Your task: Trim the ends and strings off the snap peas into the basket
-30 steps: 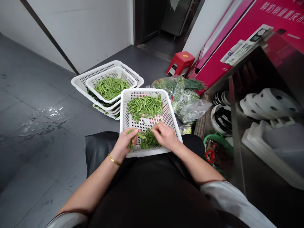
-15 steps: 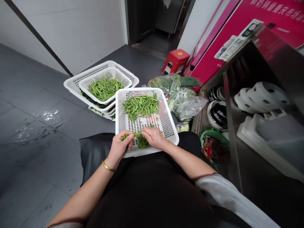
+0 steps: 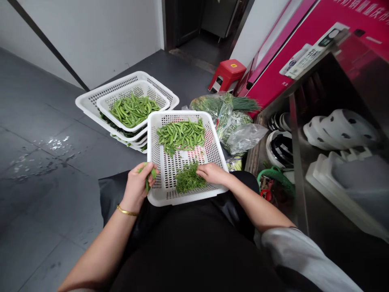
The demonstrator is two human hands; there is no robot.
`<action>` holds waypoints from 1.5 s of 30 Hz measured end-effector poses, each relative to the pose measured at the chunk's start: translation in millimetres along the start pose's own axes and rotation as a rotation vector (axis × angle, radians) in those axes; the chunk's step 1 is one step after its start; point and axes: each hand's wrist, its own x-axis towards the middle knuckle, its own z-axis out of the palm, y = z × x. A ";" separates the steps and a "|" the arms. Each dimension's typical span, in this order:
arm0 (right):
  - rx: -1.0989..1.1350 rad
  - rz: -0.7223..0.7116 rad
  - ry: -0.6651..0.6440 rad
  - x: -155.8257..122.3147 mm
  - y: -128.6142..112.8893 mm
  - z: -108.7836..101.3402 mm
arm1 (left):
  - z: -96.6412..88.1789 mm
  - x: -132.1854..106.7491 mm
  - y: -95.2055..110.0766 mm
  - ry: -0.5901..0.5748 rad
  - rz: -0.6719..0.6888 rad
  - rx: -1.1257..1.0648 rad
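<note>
A white slotted basket (image 3: pixel 158 170) rests on my lap, with a heap of green pea pods (image 3: pixel 181 135) at its far end and a small pile of thin green trimmings (image 3: pixel 187 180) near me. My left hand (image 3: pixel 139 184) is closed on a few pea pods (image 3: pixel 148 178), just outside the basket's left rim. My right hand (image 3: pixel 212 173) lies in the basket beside the trimmings, fingers curled together in a pinch; what they hold is too small to see.
Stacked white baskets (image 3: pixel 91 103) with more pea pods stand on the grey floor ahead left. Plastic bags of greens (image 3: pixel 240 121) lie to the right of my basket. A red stool (image 3: pixel 227 73), a steel shelf with white dishes (image 3: pixel 340 129) and wet floor patches (image 3: pixel 45 156) are around.
My hands have parted: the left hand moved left out of the basket with the pods, and the right hand moved right, to the far side of the trimmings.
</note>
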 end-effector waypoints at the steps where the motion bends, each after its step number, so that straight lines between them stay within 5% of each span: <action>1: 0.006 0.047 -0.106 7.3 12.3 -2.6 | -3.5 2.7 1.3 -0.020 -0.017 -0.061; 3: 0.026 0.190 -0.193 31.1 34.0 -6.1 | -6.5 6.1 0.9 -0.128 -0.088 -0.163; 7: -0.007 0.529 0.010 98.8 61.5 -1.4 | -0.2 7.0 -6.0 -0.281 -0.259 -0.251; 10: -0.004 0.620 0.045 134.4 72.3 10.3 | 4.1 6.4 -11.4 -0.311 -0.338 -0.227; 13: 0.027 0.635 0.091 139.7 79.6 18.8 | 4.5 7.1 -16.2 -0.325 -0.371 -0.237; 19: 0.109 0.515 0.218 96.6 70.6 8.0 | 6.6 8.3 -26.1 -0.251 -0.350 -0.177; 28: 0.349 0.050 0.390 29.9 -9.6 9.2 | 26.3 17.5 -26.6 -0.093 -0.108 0.104; 33: 0.210 -0.083 0.394 36.9 -34.8 15.1 | 41.7 50.1 -12.8 -0.199 -0.004 0.175; 38: 0.263 -0.072 0.342 58.0 -22.2 -3.5 | 42.9 64.2 3.5 -0.172 0.203 0.391; 41: 0.354 -0.098 0.335 62.4 -19.9 -20.0 | 40.2 59.5 10.4 -0.267 0.322 0.505; 45: 0.210 -0.221 0.403 55.4 -31.1 -28.4 | 38.3 47.7 7.4 -0.280 0.223 0.373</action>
